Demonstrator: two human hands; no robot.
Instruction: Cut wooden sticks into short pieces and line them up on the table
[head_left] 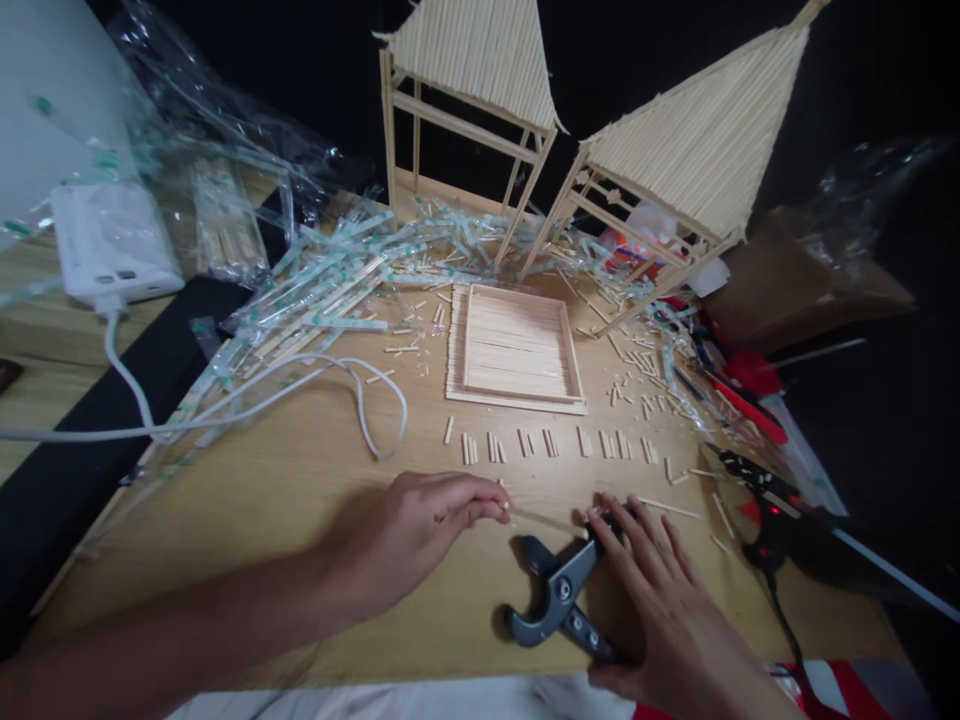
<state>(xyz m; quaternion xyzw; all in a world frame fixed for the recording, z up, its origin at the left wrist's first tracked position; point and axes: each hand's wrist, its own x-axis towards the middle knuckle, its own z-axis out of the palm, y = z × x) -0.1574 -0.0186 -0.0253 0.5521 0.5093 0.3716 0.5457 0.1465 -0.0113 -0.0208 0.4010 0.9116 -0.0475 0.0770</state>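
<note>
My left hand (427, 525) is closed, its thumb and forefinger pinching a small wooden stick (505, 506) whose pale end shows at the fingertips. A thin, blurred line runs from there towards the cutter; I cannot tell whether it is part of the stick. My right hand (660, 580) is spread over the handles of a dark grey hand cutter (562, 588), fingertips touching the upper handle and thumb near the lower one. The cutter lies on the table with its curved jaw apart. Beyond both hands, short cut stick pieces (551, 443) stand out in a row of small groups.
Behind the row lies a square stick-built tray (517, 402). Two stick-built roofed structures (472, 60) rise at the back. Plastic wrappers (315, 270) and a white cable (360, 400) cover the left; a glue gun (772, 510) and loose offcuts (637, 375) lie right.
</note>
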